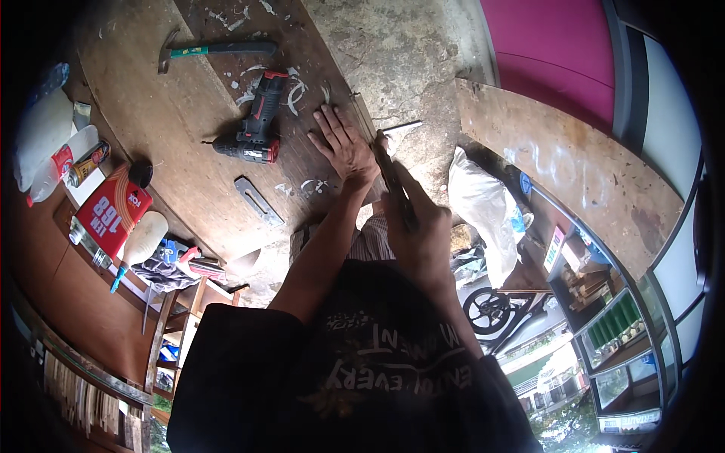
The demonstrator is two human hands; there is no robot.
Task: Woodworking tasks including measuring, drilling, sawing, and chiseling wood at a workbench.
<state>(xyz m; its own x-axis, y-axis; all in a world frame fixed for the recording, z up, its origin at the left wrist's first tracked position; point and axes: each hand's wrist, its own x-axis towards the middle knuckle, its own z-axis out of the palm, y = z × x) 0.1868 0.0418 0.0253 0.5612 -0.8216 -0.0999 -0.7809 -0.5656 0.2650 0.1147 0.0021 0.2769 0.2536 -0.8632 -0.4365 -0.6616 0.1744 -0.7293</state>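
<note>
Gripped a dark, slim tool [390, 175] in the right hand [424, 232], with fingers closed firmly around its near part. Aimed its long axis away from the body, tilted leftward at the far end, roughly in line with the right edge of the wooden counter [162, 106]. Held it at that edge, just beside the left hand [347, 153]. Looked straight, narrow and nearly black, too shadowed to identify exactly. Rested the left hand palm down on the counter, with fingers slightly spread, around nothing visible. Had a drill [259, 121] and hammer [223, 48] farther left. Saw white lettering on a red can [121, 198], paler upside-down lettering on the black shirt [302, 377].
</note>
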